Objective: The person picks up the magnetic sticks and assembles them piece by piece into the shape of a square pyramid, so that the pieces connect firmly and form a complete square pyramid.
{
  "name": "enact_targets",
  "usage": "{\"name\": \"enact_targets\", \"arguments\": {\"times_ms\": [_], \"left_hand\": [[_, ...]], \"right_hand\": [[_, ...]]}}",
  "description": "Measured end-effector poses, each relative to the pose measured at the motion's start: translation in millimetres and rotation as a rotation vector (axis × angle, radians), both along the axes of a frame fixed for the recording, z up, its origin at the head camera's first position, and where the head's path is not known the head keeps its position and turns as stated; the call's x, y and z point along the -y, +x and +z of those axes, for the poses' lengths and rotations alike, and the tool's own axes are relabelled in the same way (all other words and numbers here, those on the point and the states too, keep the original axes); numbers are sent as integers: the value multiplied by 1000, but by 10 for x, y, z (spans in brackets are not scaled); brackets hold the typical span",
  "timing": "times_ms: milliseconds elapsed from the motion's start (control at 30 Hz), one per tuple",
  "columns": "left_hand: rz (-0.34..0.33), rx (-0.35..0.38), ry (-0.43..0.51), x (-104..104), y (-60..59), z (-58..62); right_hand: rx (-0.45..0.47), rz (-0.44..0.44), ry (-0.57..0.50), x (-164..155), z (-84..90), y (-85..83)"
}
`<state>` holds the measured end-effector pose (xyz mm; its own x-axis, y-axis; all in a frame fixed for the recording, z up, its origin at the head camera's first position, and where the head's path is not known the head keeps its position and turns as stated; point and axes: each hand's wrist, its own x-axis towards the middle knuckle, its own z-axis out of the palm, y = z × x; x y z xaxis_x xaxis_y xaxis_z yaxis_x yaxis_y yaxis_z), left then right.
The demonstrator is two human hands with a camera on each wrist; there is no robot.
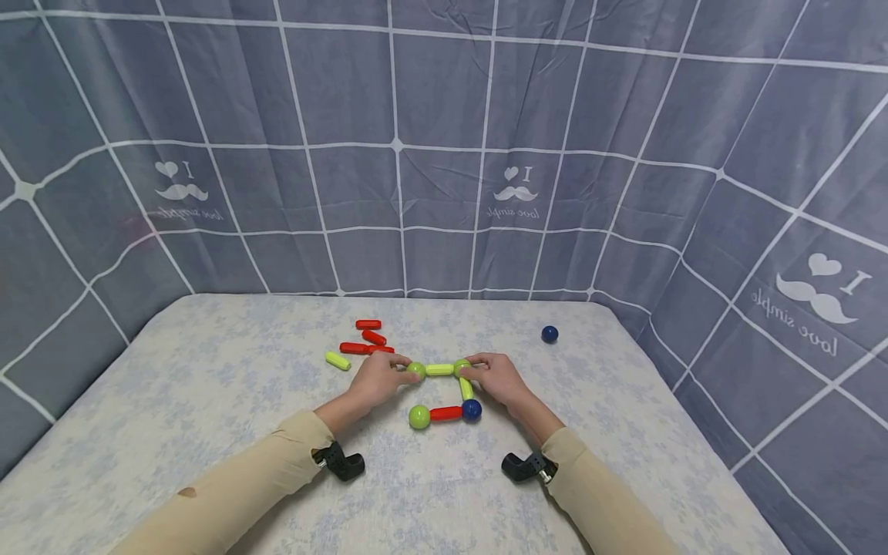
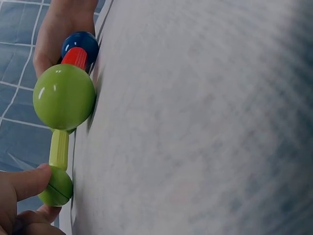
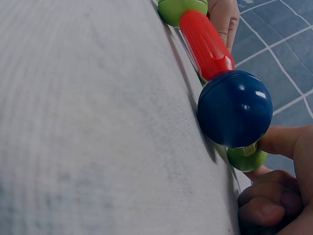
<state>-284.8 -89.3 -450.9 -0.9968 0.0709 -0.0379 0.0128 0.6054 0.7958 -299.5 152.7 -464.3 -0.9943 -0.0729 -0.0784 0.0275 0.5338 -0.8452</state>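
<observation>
A chain of balls and rods lies on the table in a shape with one side open. My left hand [image 1: 376, 379] pinches the green ball [image 1: 416, 371] at its far left end between thumb and fingers. From there a yellow-green rod [image 1: 440, 370] runs to another green ball [image 1: 462, 366], which my right hand [image 1: 497, 378] pinches. A second yellow-green rod [image 1: 466, 389] links that corner to a blue ball [image 1: 472, 410]. Nearest me, a red rod [image 1: 446, 414] joins the blue ball to a third green ball [image 1: 419, 417], apart from the left-hand ball.
Several loose red rods [image 1: 368, 324] lie beyond my left hand, with a loose yellow-green rod [image 1: 338, 361] beside them. A separate blue ball [image 1: 549, 334] sits at the back right of the cloth-covered table [image 1: 229, 385]. Grey checked curtains [image 1: 444, 185] hang behind and at the sides.
</observation>
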Motion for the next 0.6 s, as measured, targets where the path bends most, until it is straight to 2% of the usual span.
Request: {"name": "enact_targets", "arguments": {"times_ms": [367,600], "left_hand": [[1,-4,7,-37,2,16],[17,-4,54,30,-20,12]], "right_hand": [[-3,-2,11,-15,27,19],[4,-3,-1,-15,19,10]]}}
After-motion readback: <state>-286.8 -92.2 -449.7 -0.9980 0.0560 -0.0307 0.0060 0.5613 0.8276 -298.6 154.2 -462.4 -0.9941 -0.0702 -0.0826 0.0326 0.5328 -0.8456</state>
